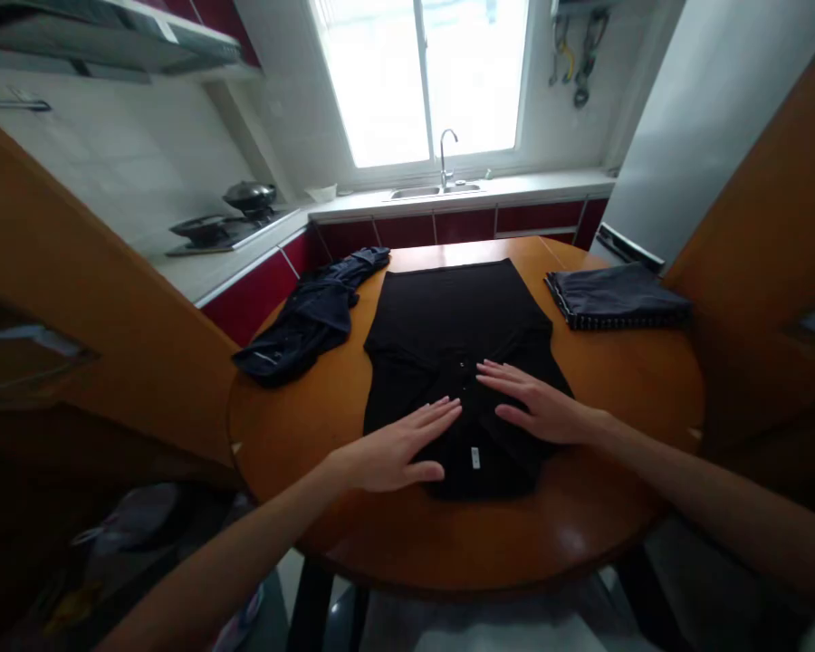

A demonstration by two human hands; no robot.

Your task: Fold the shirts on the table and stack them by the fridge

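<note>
A black buttoned shirt (455, 312) lies spread flat on the round wooden table, its collar end toward me with a small white label (475, 457) showing. My left hand (404, 448) rests over the left side of the shirt near the collar, fingers straight and together, thumb apart. Over the right side, my right hand (533, 403) is also flat with fingers stretched out, its fingertips near the small buttons. Neither hand holds anything. Whether the palms press on the cloth or hover just above it, I cannot tell.
On the wooden table (299, 444), a crumpled dark navy garment (312, 312) lies at the left edge. A folded dark garment stack (618, 294) sits at the right. Beyond are a counter with a sink (417, 192), a stove with a pot (250, 196), and a fridge (706, 136).
</note>
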